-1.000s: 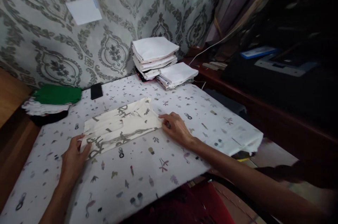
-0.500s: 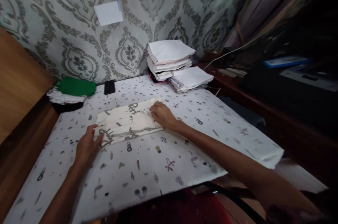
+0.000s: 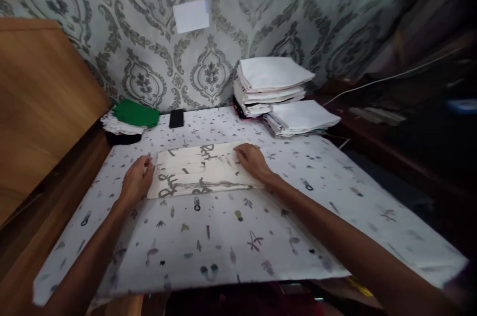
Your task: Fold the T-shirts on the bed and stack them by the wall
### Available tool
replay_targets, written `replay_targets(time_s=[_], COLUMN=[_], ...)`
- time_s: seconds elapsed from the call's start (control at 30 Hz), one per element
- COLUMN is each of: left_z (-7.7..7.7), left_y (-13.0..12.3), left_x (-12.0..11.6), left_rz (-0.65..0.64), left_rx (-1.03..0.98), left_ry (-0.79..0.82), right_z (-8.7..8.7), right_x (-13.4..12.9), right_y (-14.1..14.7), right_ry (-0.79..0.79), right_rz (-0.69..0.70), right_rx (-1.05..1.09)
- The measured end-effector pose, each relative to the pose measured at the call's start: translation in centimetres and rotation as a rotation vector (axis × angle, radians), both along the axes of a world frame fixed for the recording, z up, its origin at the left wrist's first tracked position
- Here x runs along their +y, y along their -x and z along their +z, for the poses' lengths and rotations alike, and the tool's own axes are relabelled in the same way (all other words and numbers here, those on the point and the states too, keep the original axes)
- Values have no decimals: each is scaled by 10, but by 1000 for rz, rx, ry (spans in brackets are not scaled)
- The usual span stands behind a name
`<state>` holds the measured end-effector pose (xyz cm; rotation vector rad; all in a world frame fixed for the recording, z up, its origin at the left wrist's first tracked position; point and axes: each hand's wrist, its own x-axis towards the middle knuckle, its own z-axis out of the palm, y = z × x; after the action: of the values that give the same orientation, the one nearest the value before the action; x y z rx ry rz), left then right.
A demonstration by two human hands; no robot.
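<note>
A cream cloth [image 3: 219,167] with dark grey lettering lies folded into a long flat rectangle on the table covered in white printed fabric [image 3: 219,241]. My left hand [image 3: 138,177] is beside the cloth's left end, its fingers curved and slightly apart, with nothing seen in it. My right hand [image 3: 253,161] rests on the cloth's right end, fingers bent and close together on its upper edge; the fingertips are partly hidden, so a grip cannot be made out.
Folded white cloths stand in a tall stack [image 3: 274,75] and a lower stack [image 3: 301,117] at the back. At the back left are a green cloth [image 3: 136,113] on white and black ones, and a black phone [image 3: 176,118]. A wooden panel [image 3: 48,102] borders the left.
The view has turned left, so everything appears further right. My left hand has come off the cloth's left end to just beside it. My right hand stays at the right end.
</note>
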<state>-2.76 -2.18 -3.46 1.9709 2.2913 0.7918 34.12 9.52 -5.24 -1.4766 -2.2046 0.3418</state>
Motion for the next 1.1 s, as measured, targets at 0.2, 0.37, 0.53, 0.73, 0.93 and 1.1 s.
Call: replay_targets(time_s=[0.2,0.37,0.53,0.73,0.93,1.1], left_z=[-19,-47,-48,-16,-5,-12], left_y=[-33,-36,-30,-35,-38,-33], left_x=[36,48,46,69,96,95], left_rz=[-255,-269,-246,-157,-119,-48], left_rx=[58,269,313,229,344,431], left_ry=[70,211,218,131,161,183], right_z=[18,9,2,3,-2,-9], right_x=[45,64,67,63,58,59], right_y=[-4,0,-1,-1,-1,0], right_ry=[182,202,188,145,81,47], right_rz=[-353,-415,-415,-381,-359,-376], right_rx=[-50,-83,-89,-82,-86,-78])
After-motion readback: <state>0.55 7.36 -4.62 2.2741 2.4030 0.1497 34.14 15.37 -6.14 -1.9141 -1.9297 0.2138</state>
